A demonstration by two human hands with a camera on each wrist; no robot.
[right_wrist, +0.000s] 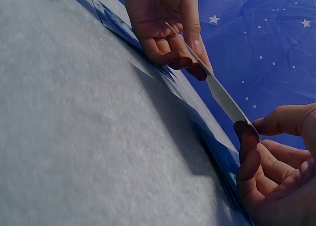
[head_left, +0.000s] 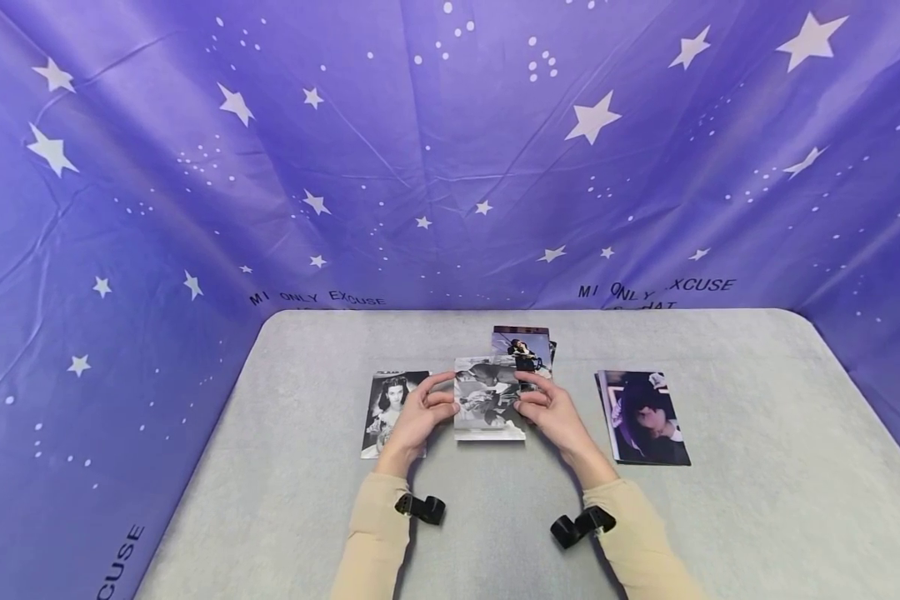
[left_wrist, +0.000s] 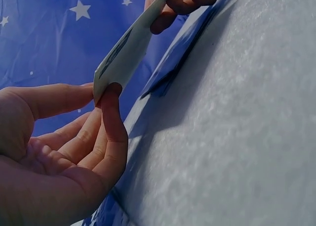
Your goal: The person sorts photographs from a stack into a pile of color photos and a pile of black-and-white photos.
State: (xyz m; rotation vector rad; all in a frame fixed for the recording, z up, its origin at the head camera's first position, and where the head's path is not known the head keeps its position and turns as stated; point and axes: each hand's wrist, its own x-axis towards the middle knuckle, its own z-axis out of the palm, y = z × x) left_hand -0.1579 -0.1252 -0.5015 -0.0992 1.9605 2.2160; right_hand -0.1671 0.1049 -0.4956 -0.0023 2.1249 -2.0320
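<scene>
Both hands hold a black-and-white photo card (head_left: 486,398) up over the middle of the table, one at each side edge. My left hand (head_left: 422,417) pinches its left edge between thumb and fingertips, and my right hand (head_left: 555,417) pinches the right edge likewise. From the left wrist view, the pale back of the card (left_wrist: 126,55) shows, tilted above the tabletop. Partly under the left hand lies a black-and-white portrait photo (head_left: 378,417). Behind the held card is a small pile of colour photos (head_left: 521,337), its lower part covered.
To the right lies a stack of photos (head_left: 648,417), topped by a dark picture of a figure in a large hat. The grey table (head_left: 750,383) ends at a purple star-patterned cloth (head_left: 450,150) at the back and sides. Black cameras (head_left: 423,507) sit on both wrists.
</scene>
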